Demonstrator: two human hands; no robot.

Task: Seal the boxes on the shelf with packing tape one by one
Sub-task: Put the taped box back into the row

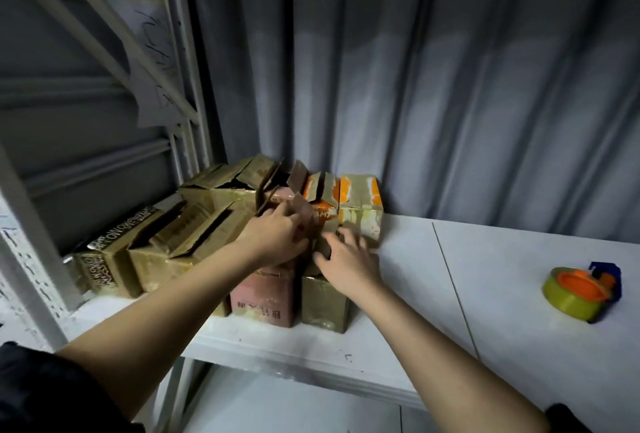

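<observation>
Far left on the shelf [398, 356]: a printed box [104, 266] and the brown boxes [194, 235] behind it, flaps open, none taped as far as we can see.

Centre: our left hand [277, 235] sits on top of the pink box [266, 297], fingers curled over a loose brown flap [301, 211]. Looks like a grip on the flap edge, but the fingertips are hidden, so we can't confirm a pinch. Our right hand [349, 259] is just beside it, fingers spread and fairly straight, pressing down on the flaps of the tan box [323, 301] in front. It holds nothing.

Behind those: two orange-and-white boxes [360, 207] against the wall; the right one looks closed, the left one has flaps up.

Far right: the tape dispenser [581, 290], well apart from both hands.

Risks:
- Both hands are busy with flaps and the tape is out of reach. Letting go to fetch it probably lets the flaps spring back up.
- The boxes are packed tight; pushing down on one could shift or tip its neighbours.
- The tan and pink boxes sit near the shelf's front edge, so a hard push toward us could slide one off.
- Creased flaps may leave a gap in the seam, so tape could wrinkle.
</observation>
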